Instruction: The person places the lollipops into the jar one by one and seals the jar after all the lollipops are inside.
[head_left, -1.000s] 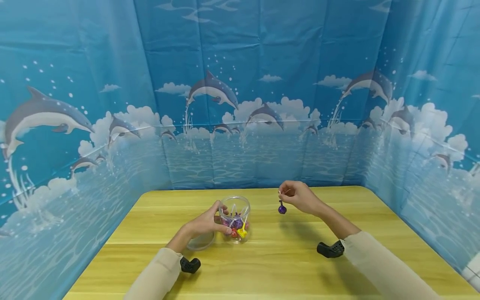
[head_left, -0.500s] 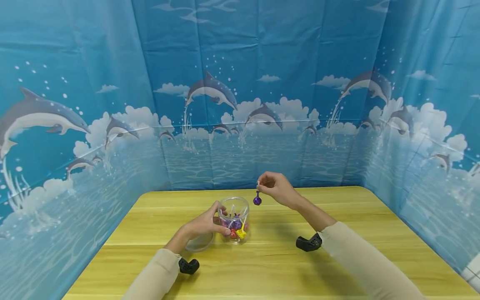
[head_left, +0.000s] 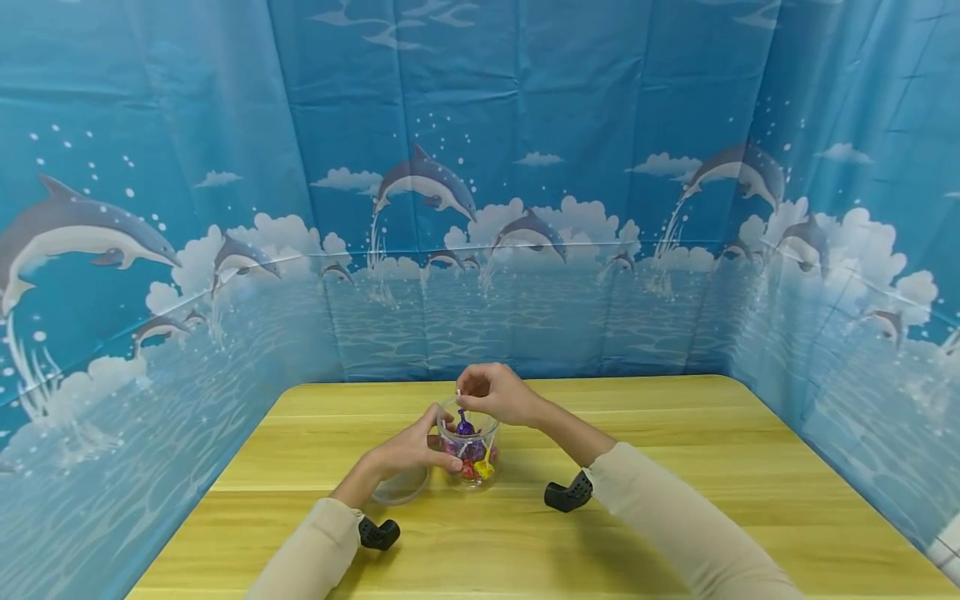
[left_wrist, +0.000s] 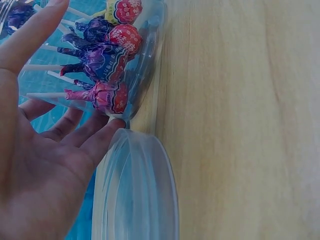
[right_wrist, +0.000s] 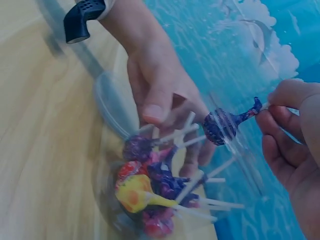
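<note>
My left hand (head_left: 411,447) holds a clear plastic jar (head_left: 491,435) upright on the table, thumb on the near side and fingers round the back. Inside lie several wrapped lollipops, among them a yellow one (right_wrist: 134,194), a red one (left_wrist: 125,39) and purple ones, their white sticks pointing up. Above the jar's mouth, my right hand (head_left: 501,395) pinches a purple lollipop (head_left: 465,427) by its stick, head down. In the right wrist view that lollipop's head hangs at the rim, level with the opening.
The jar's round clear lid (head_left: 403,485) lies on the wooden table (head_left: 480,550) below the left hand, close to the jar. A blue dolphin-printed curtain (head_left: 480,317) stands behind the table and along both sides.
My right hand has moved left with the purple lollipop, from beside the jar to over it, then lowered it into the mouth. The left hand and the jar have stayed in place.
</note>
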